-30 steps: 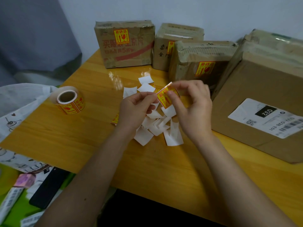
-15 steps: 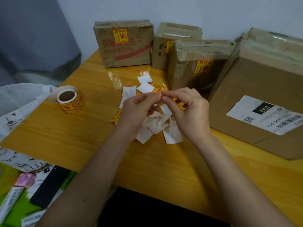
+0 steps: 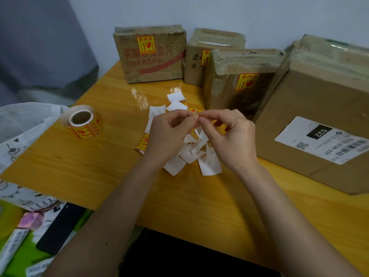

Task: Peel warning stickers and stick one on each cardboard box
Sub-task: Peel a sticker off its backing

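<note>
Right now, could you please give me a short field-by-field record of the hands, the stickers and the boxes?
left hand: pinches a sticker with the right hand
sticker roll: on its side, left on the table
backing papers: white pile under the hands
stickered boxes: left box, middle box, front box
large box: on the right, shipping label, no warning sticker visible

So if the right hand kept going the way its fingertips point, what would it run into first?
The right hand points left at the left hand; their fingertips already meet over the sticker, so it would likely meet that hand first.
</note>
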